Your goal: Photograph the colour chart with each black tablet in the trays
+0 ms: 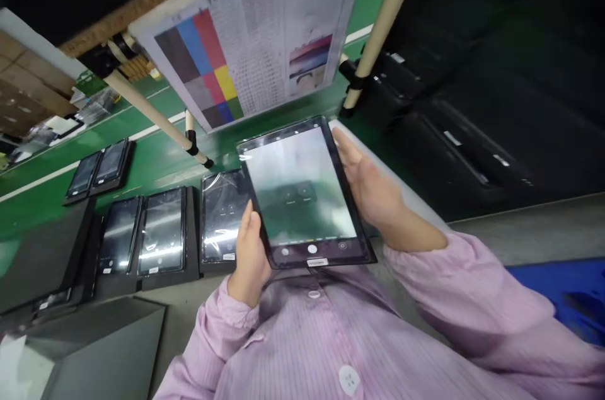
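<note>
A black-framed tablet (305, 192) is held up in front of my chest, its screen lit with a blurred grey and green camera picture. Round icons and a small white label show along its lower edge. My left hand (252, 252) grips the left edge, thumb at the front and the other fingers hidden behind. Along the right edge lies my right hand (368, 182), with fingers pressed against the side and back. Just left of my left hand, another tablet (221, 217) rests on the green table (155, 167).
More tablets (163, 230) lie in dark trays to the left, near a grey bin (104, 349). A printed sheet with colour blocks (255, 41) hangs from a shelf with beige posts (382, 28). Black cases (454, 135) stand at right, above a blue surface (562, 290).
</note>
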A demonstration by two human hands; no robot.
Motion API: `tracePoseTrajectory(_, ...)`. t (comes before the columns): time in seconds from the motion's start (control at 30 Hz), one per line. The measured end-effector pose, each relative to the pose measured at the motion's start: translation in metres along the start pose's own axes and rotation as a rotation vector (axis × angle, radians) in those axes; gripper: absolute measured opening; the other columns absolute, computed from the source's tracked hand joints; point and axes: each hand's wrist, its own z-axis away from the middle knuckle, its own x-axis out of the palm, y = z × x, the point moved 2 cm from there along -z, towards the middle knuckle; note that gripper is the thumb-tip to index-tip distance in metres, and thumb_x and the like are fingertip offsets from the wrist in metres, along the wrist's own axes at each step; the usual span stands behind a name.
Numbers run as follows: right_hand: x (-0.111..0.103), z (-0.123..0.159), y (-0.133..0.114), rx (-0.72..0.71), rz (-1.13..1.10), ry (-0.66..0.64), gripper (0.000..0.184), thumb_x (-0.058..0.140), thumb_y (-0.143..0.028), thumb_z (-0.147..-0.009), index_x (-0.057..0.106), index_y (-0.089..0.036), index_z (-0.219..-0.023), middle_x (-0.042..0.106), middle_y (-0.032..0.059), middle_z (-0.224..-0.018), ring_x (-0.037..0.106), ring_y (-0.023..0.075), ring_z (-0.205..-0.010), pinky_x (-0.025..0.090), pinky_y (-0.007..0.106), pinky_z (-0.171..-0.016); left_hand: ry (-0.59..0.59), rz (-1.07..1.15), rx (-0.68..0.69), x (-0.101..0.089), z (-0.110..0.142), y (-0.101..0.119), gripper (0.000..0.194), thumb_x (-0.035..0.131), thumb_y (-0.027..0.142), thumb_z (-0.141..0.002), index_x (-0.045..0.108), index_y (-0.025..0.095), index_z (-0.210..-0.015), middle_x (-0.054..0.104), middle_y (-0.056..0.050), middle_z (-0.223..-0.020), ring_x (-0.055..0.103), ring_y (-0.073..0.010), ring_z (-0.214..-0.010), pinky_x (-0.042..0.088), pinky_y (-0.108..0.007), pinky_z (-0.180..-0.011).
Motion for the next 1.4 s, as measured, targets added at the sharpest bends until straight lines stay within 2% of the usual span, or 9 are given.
tracePoseTrajectory(0.17, 0.001, 0.005, 0.07, 0.254, -0.17, 0.105, 0.081, 0.021, -0.075, -0.097, 0.018, -0.026, -0.161, 0.04, 0.0081, -0.156, 0.04, 0.0205, -0.145, 0.038, 0.048, -0.12, -0.117, -0.459, 0.075, 0.001, -0.009, -0.025, 0.058, 0.045, 0.053, -0.101, 0.05, 0.02, -0.147, 0.041, -0.012, -0.16, 0.035, -0.0249, -0.15, 0.023, -0.041, -0.126)
tracePoseTrajectory(0.33, -0.004, 0.02, 0.046, -0.045, 0.156, 0.246, 0.056, 0.03, -0.055, -0.105, 0.037, -0.031, -0.156, 0.041, 0.0045, -0.156, 0.035, 0.0219, -0.148, 0.025, 0.049, -0.126, -0.269, -0.807, 0.474, -0.013, -0.005, -0.011, 0.06, 0.038, 0.042, -0.105, 0.023, 0.028, -0.161, 0.022, -0.007, -0.169, 0.02, -0.0216, -0.156, 0.017, -0.044, -0.128)
tracePoseTrajectory(0.4, 0.003, 0.028, 0.025, -0.174, 0.426, 0.097, 0.046, 0.032, -0.048, -0.106, 0.054, -0.033, -0.143, 0.042, 0.0029, -0.154, 0.034, 0.0267, -0.147, 0.027, 0.055, -0.123, -0.244, -0.962, 0.683, -0.024, -0.001, 0.004, 0.056, 0.038, 0.035, -0.105, 0.025, 0.03, -0.16, 0.034, -0.01, -0.162, 0.03, -0.0228, -0.151, 0.025, -0.047, -0.124)
tracePoseTrajectory(0.53, 0.025, 0.043, 0.016, -0.22, 0.898, -0.251, 0.043, 0.034, -0.044, -0.106, 0.071, -0.029, -0.119, 0.04, 0.0038, -0.156, 0.026, 0.0383, -0.149, 0.028, 0.067, -0.112, -0.048, -1.368, 0.883, -0.054, -0.001, 0.033, 0.041, 0.046, 0.025, -0.1, 0.057, 0.024, -0.14, 0.054, -0.014, -0.127, 0.048, -0.0262, -0.122, 0.039, -0.047, -0.107)
tracePoseTrajectory(0.63, 0.033, 0.049, 0.022, -0.204, 0.945, -0.276, 0.044, 0.032, -0.042, -0.106, 0.069, -0.025, -0.123, 0.036, 0.0085, -0.158, 0.028, 0.0411, -0.147, 0.033, 0.066, -0.105, 0.134, -1.65, 0.849, -0.074, -0.007, 0.049, 0.034, 0.049, 0.022, -0.098, 0.071, 0.02, -0.123, 0.051, -0.016, -0.12, 0.045, -0.0293, -0.115, 0.038, -0.051, -0.103)
tracePoseTrajectory(0.77, 0.027, 0.051, 0.02, -0.231, 0.823, -0.162, 0.042, 0.033, -0.036, -0.106, 0.062, -0.02, -0.131, 0.037, 0.015, -0.155, 0.031, 0.0389, -0.146, 0.034, 0.064, -0.104, 0.248, -1.792, 0.739, -0.086, -0.019, 0.058, 0.036, 0.049, 0.023, -0.098, 0.072, 0.024, -0.126, 0.046, -0.017, -0.12, 0.042, -0.0321, -0.118, 0.034, -0.054, -0.103)
tracePoseTrajectory(0.9, 0.016, 0.054, 0.018, -0.2, 0.863, -0.101, 0.04, 0.036, -0.035, -0.106, 0.066, -0.019, -0.127, 0.043, 0.0149, -0.151, 0.035, 0.038, -0.144, 0.035, 0.062, -0.104, 0.158, -1.91, 0.58, -0.086, -0.03, 0.052, 0.042, 0.047, 0.03, -0.099, 0.064, 0.028, -0.137, 0.044, -0.016, -0.122, 0.041, -0.0333, -0.116, 0.035, -0.055, -0.101)
tracePoseTrajectory(1.1, -0.001, 0.062, 0.018, -0.172, 0.945, 0.04, 0.034, 0.046, -0.028, -0.101, 0.079, -0.021, -0.095, 0.055, 0.0105, -0.141, 0.047, 0.0352, -0.136, 0.036, 0.057, -0.105, 0.08, -1.777, 0.771, -0.083, -0.024, 0.045, 0.042, 0.047, 0.032, -0.1, 0.065, 0.02, -0.135, 0.046, -0.017, -0.115, 0.042, -0.0305, -0.112, 0.035, -0.055, -0.101)
tracePoseTrajectory(1.4, 0.002, 0.065, 0.031, -0.18, 0.922, 0.032, 0.032, 0.048, -0.026, -0.1, 0.079, -0.02, -0.1, 0.059, 0.0103, -0.137, 0.049, 0.0355, -0.134, 0.037, 0.054, -0.104, -0.005, -1.776, 0.763, -0.069, -0.013, 0.039, 0.036, 0.049, 0.025, -0.098, 0.072, 0.022, -0.126, 0.047, -0.017, -0.115, 0.044, -0.0315, -0.112, 0.037, -0.053, -0.1)
